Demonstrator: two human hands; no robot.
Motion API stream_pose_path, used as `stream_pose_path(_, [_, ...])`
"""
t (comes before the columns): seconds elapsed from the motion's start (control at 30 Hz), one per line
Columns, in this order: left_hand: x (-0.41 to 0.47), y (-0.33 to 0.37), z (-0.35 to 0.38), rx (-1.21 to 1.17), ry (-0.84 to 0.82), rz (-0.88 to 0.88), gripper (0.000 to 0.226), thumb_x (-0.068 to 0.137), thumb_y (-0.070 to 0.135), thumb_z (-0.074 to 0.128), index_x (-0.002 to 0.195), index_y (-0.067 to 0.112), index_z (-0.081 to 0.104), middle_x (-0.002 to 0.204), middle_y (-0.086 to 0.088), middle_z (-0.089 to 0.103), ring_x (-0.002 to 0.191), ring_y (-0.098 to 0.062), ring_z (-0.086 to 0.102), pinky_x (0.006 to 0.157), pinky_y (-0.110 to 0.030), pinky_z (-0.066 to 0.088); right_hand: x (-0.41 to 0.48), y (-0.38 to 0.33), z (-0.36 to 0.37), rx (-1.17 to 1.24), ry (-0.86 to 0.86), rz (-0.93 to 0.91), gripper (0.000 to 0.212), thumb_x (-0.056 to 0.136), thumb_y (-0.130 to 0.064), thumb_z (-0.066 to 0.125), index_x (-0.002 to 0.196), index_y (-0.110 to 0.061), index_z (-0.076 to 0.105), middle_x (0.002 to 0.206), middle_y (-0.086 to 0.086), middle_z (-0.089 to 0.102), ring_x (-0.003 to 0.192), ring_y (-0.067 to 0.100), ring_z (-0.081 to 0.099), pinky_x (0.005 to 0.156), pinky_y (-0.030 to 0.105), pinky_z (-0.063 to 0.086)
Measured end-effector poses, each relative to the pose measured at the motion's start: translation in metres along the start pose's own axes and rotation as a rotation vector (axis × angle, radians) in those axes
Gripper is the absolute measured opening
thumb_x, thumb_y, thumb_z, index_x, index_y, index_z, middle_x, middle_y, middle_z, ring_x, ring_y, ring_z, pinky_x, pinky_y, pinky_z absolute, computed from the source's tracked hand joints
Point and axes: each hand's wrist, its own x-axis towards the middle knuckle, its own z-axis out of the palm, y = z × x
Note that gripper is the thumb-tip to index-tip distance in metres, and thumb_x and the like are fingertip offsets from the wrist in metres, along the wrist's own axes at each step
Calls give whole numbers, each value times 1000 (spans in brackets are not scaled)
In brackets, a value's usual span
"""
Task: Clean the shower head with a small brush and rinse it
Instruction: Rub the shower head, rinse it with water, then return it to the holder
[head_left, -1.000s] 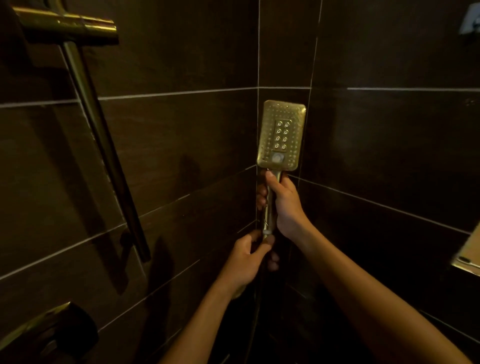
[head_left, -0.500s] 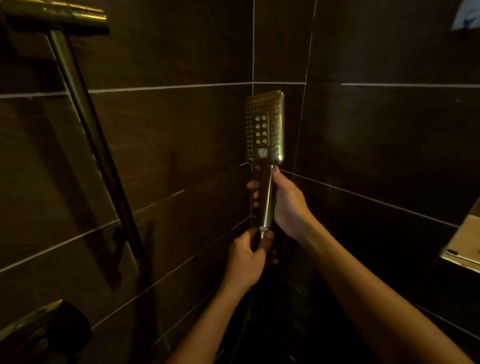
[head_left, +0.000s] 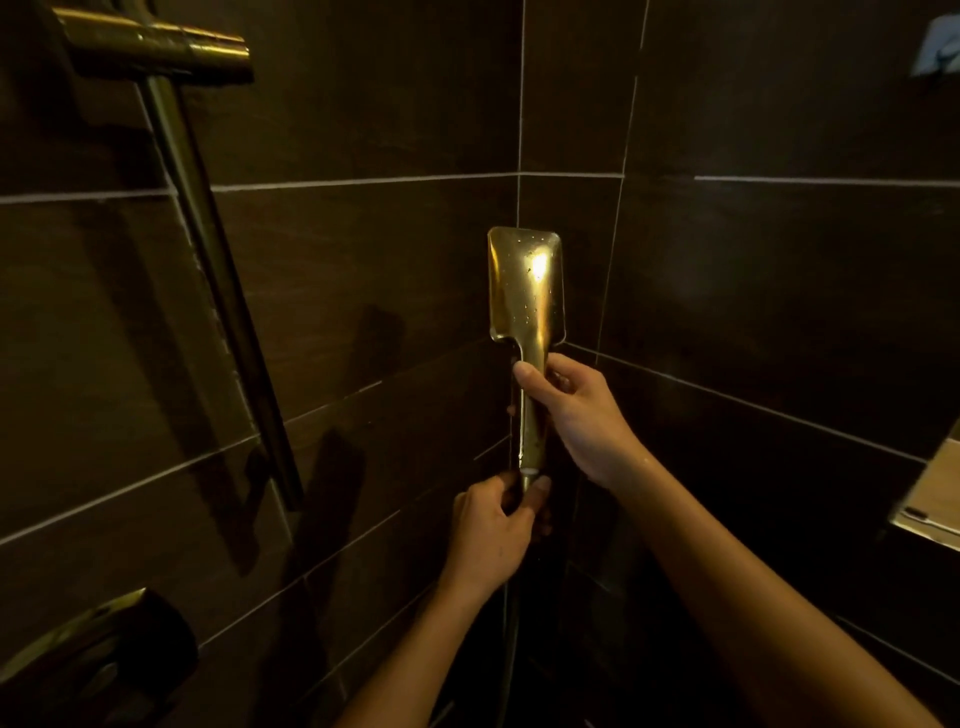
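While the right hand (head_left: 576, 415) has its fingers wrapped shut around the handle just under the flat plate, the shower head (head_left: 524, 291) stands upright above those fingers, smooth back toward the camera. Directly beneath them, the left hand (head_left: 493, 535) pinches thumb and fingers closed on the hose joint (head_left: 527, 480) at the handle's foot. Rigid, polished metal beaded with droplets will likely be slippery, so the narrow handle is the safest hold.
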Motion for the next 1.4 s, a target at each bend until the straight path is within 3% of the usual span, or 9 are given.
stream_pose_path(0.2, [-3,0,-10,-48,31,-16,13,92,34,64,95,23,71,82,-1,75,73,-9,73,66,-31,60,-8,-8,-4,-153,-162,-28,30,97,-13,63,127,-14,61,117,8,69,107,18,71,92,37,58])
stream_pose_path(0.37, [-8,1,-12,-39,103,-37,13,91,34,65,93,23,71,78,0,74,69,-6,71,57,-17,51,-11,-1,8,-594,45,-204,44,90,-35,72,129,-18,61,123,-9,67,119,2,61,92,27,55])
stream_pose_path(0.47, [-12,4,-18,-90,37,-42,12,92,30,65,95,21,72,80,-3,75,71,-12,73,61,-23,54,-14,-3,4,-465,-24,-190,16,97,-34,64,110,-25,65,100,-8,69,103,-4,66,82,26,55])
stream_pose_path(0.53, [-15,5,-21,-156,-6,-20,11,92,26,66,95,17,72,80,-7,76,73,-16,74,63,-25,55,-14,-7,0,-164,-134,-66,25,104,-29,52,114,-14,68,112,16,70,112,23,68,97,48,56])
stream_pose_path(0.67, [-20,6,-25,-219,-9,18,8,92,20,66,93,13,71,77,-11,75,69,-19,74,62,-24,56,-15,-11,-2,173,-239,75,30,106,-17,44,128,-3,60,128,19,67,122,31,65,105,47,51])
stream_pose_path(0.87, [-26,10,-23,-204,49,46,14,92,23,66,93,10,72,80,-14,74,68,-17,73,61,-23,56,-18,-11,12,154,-116,12,33,88,-26,68,116,-10,70,110,7,74,110,25,69,104,47,52])
stream_pose_path(1.03, [-31,5,-23,-122,83,29,13,92,27,65,96,18,73,81,-6,75,72,-12,73,61,-20,55,-23,-10,18,-100,-8,-99,26,80,-31,80,101,-16,77,102,-2,77,101,14,72,95,39,56])
stream_pose_path(1.3, [-39,8,-23,-172,52,37,15,92,26,65,94,14,73,79,-9,75,71,-17,74,65,-28,59,-27,-21,4,-260,-158,-120,20,92,-24,71,110,-15,74,103,-1,74,97,13,71,87,30,58])
stream_pose_path(1.4, [-41,9,-23,-128,74,44,12,92,27,66,93,17,73,77,-5,75,70,-13,73,61,-20,56,-30,-23,4,-382,-68,-170,17,87,-28,77,101,-19,75,94,-1,72,87,13,68,78,30,55])
